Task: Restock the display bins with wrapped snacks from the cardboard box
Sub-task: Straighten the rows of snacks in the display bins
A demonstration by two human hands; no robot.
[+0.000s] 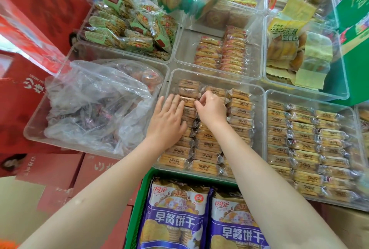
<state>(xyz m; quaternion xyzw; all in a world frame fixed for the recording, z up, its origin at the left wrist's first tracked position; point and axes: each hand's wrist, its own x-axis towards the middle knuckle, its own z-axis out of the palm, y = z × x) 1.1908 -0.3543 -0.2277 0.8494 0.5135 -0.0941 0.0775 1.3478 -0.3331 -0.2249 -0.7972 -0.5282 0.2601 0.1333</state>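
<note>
Head view, largest first: red printed cartons point(30, 29) fill the left of the frame, a green carton point(353, 35) the upper right. No cardboard source box can be picked out for sure. Clear plastic display bins tile the middle. Left-centre clear bin point(36, 121) holds a crumpled clear plastic bag point(95, 103) of dark-wrapped sweets. Right-side clear bin point(311, 97) is packed with yellow wrapped biscuit bars in rows. Bottom centre, a green plastic crate point(139, 198) holds purple-and-white biscuit bags point(175, 214). Centre clear bin point(215, 78) is the one being worked; it carries three columns of tan clear-wrapped biscuit packs point(201, 143), nearly full, with a gap at its far edge.

Left hand point(166, 121) lies flat, fingers straight, pressing on the left column, gripping nothing. Right hand point(211, 109) has fingers curled, pinching the crimped end of one tan pack point(187, 101) near the far end of the left column.

Step, as I judge it: seating and squaring packs in the centre bin. Next move likely calls for nudging that pack flush while the left hand steadies the row, then fetching more packs for the far gap.
</note>
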